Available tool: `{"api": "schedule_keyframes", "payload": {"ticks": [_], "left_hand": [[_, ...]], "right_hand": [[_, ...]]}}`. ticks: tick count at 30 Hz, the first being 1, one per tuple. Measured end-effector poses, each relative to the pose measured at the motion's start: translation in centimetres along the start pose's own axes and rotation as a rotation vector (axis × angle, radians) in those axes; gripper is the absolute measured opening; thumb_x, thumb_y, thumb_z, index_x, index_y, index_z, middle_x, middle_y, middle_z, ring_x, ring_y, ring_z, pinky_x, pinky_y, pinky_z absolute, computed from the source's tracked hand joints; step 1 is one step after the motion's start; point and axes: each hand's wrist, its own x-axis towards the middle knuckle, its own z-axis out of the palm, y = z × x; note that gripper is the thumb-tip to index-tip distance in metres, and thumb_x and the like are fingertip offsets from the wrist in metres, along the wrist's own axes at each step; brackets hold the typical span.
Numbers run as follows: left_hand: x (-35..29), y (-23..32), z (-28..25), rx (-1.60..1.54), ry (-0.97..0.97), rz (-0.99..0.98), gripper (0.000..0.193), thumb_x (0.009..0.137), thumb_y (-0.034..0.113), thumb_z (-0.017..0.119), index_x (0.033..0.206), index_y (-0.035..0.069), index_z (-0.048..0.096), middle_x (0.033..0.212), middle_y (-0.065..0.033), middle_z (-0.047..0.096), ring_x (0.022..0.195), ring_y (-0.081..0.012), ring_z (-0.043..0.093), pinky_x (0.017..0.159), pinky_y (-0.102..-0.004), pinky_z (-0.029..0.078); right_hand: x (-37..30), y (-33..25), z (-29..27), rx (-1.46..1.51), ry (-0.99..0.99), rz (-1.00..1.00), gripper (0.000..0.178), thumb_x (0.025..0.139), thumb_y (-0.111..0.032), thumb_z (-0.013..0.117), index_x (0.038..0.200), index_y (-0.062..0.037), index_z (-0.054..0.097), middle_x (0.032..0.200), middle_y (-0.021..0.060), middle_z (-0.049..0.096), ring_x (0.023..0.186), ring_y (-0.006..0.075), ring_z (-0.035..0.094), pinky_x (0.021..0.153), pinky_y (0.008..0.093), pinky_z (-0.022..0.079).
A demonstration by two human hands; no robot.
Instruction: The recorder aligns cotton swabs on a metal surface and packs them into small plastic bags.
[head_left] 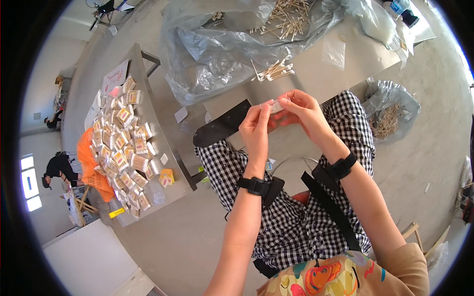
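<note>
Above my lap, both hands pinch a small clear pack of cotton swabs, its white tips seen end-on. My left hand grips its left end between thumb and fingers. My right hand holds the other end, with the thumb on top. The fingers partly cover the pack. Just beyond my hands, a small pile of loose cotton swabs lies on the metal table. Behind it spreads a large clear plastic bag with many more loose swabs inside.
To the left, a second table bears a heap of filled swab packs beside an orange bag. A flat empty plastic bag lies on my table. At right stands a lined bin of swabs. Another person is far left.
</note>
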Motion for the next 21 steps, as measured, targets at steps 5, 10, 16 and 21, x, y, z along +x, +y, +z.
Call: {"api": "schedule_keyframes", "payload": {"ticks": [5, 10, 16, 21], "left_hand": [[0.2, 0.3, 0.4, 0.0, -0.073, 0.112, 0.024, 0.09, 0.007, 0.067, 0.113, 0.003, 0.066, 0.091, 0.0007, 0.063, 0.075, -0.0042, 0.056, 0.066, -0.0188, 0.047], [0.2, 1.4, -0.2, 0.063, -0.116, 0.1, 0.026, 0.088, 0.002, 0.066, 0.114, 0.003, 0.066, 0.092, -0.0025, 0.065, 0.076, -0.0068, 0.061, 0.065, -0.0208, 0.049], [0.6, 1.2, -1.1, 0.092, -0.138, 0.178, 0.025, 0.087, 0.003, 0.067, 0.112, 0.006, 0.068, 0.094, -0.003, 0.066, 0.075, -0.0077, 0.062, 0.065, -0.0227, 0.052], [0.4, 0.7, -0.4, 0.053, -0.117, 0.212, 0.024, 0.087, 0.002, 0.067, 0.11, 0.005, 0.069, 0.091, -0.0028, 0.068, 0.071, -0.0058, 0.06, 0.062, -0.0185, 0.044]], "right_hand": [[-1.1, 0.2, 1.0, -0.013, 0.016, -0.11, 0.025, 0.093, -0.011, 0.06, 0.115, 0.0014, 0.058, 0.106, 0.0083, 0.065, 0.087, 0.0157, 0.067, 0.075, 0.0282, 0.056], [-1.3, -0.5, 2.0, -0.226, 0.067, -0.227, 0.021, 0.093, -0.005, 0.059, 0.113, 0.0014, 0.061, 0.103, 0.0081, 0.067, 0.086, 0.0138, 0.067, 0.071, 0.0246, 0.056], [-0.9, 0.2, 2.7, -0.501, 0.168, -0.321, 0.015, 0.093, -0.007, 0.061, 0.104, 0.001, 0.066, 0.087, 0.0055, 0.068, 0.075, 0.0112, 0.066, 0.063, 0.024, 0.055], [-1.0, -0.2, 2.1, -0.469, 0.181, -0.268, 0.015, 0.092, -0.009, 0.063, 0.102, 0.0021, 0.066, 0.086, 0.0049, 0.067, 0.072, 0.0101, 0.064, 0.062, 0.0245, 0.055]]}}
